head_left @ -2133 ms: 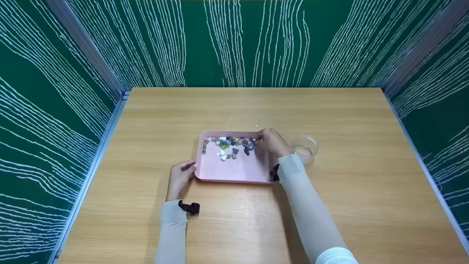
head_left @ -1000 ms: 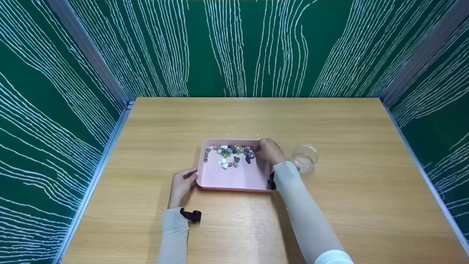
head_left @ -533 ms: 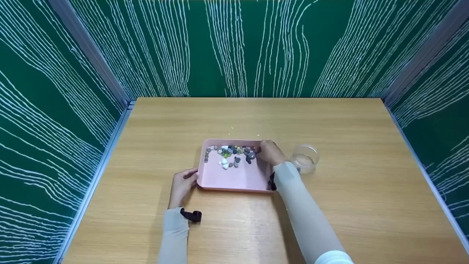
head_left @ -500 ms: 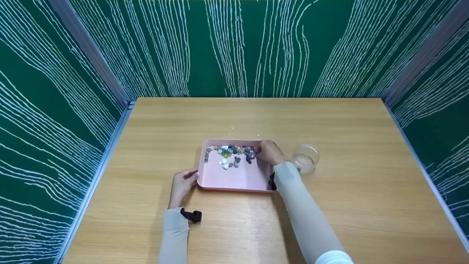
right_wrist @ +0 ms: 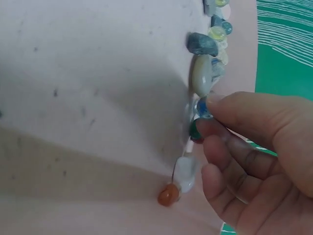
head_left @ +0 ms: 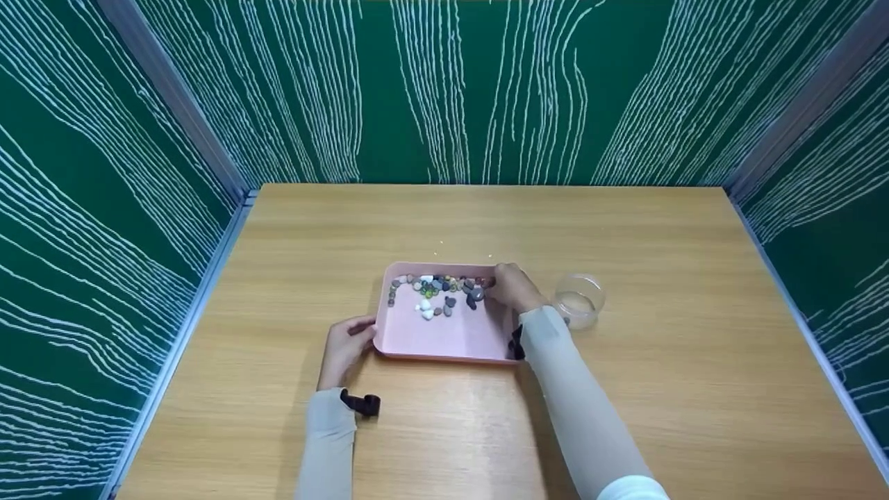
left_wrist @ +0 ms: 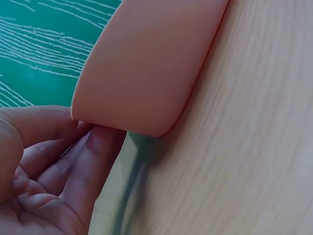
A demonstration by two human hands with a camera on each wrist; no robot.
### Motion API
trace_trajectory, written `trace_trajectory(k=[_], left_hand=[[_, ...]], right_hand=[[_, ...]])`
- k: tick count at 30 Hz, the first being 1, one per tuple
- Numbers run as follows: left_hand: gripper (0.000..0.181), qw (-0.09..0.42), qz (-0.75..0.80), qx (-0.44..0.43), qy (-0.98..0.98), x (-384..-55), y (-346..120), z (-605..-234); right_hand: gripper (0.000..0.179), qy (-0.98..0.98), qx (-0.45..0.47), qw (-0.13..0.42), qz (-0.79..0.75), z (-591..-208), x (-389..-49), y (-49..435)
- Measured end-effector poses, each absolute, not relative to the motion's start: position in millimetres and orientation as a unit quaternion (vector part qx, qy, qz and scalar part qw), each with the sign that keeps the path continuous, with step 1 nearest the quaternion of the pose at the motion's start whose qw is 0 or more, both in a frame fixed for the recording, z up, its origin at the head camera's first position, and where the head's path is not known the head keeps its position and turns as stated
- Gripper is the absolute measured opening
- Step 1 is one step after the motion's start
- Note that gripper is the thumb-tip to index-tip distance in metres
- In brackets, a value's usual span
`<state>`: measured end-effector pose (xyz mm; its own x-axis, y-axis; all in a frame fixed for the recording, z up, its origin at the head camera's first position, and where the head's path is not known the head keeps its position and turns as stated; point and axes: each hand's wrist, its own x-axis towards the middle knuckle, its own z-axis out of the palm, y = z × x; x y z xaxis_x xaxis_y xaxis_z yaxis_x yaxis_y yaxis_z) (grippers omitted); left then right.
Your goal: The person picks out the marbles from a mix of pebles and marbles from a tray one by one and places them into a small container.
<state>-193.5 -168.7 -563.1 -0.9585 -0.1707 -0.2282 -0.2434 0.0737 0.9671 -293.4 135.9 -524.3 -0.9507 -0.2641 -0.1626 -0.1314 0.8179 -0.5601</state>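
Observation:
A pink tray (head_left: 444, 340) lies on the table, holding pebbles and glass marbles along its far wall and down part of its left side. My left hand (head_left: 344, 347) holds the tray's left edge, thumb and fingertips against its outer wall (left_wrist: 146, 63) in the left wrist view. At the far right corner, my right hand (head_left: 514, 286) pinches a blue glass marble (right_wrist: 203, 107) between thumb and index finger. A green-and-red marble (right_wrist: 195, 131) sits by the index fingertip. Beside the row lie a pale oval stone (right_wrist: 201, 76), a white stone (right_wrist: 185, 174) and an orange marble (right_wrist: 168, 195).
A clear round container (head_left: 578, 298) stands right of the tray, close to the right sleeve, with a small grey stone (head_left: 566, 321) at its near side. White and grey pebbles (head_left: 426, 310) form a loose group mid-tray. Green patterned walls (head_left: 479, 90) enclose the wooden table (head_left: 312, 229).
The head view has tilted upward, so table and tray appear lower than 2.1 s ago. My right hand has shifted only slightly at the far right corner; my left hand stays on the tray.

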Motion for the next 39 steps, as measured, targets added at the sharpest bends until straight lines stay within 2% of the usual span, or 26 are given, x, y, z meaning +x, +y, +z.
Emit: trace_trajectory(k=[12, 23, 29, 39], left_hand=[[0.028, 0.013, 0.647, -0.126, 0.752, -198, -168, -568], [0.027, 0.009, 0.630, -0.131, 0.766, -194, -167, -572], [0.028, 0.007, 0.639, -0.128, 0.759, -191, -165, -573], [0.028, -0.001, 0.648, -0.123, 0.752, -191, -167, -567]], right_hand=[[0.021, 0.935, -0.076, 0.126, -0.321, -519, -294, 139], [0.015, 0.936, -0.090, 0.129, -0.316, -511, -285, 144], [0.017, 0.938, -0.114, 0.106, -0.310, -507, -282, 150], [0.020, 0.924, -0.092, 0.107, -0.356, -495, -277, 165]])
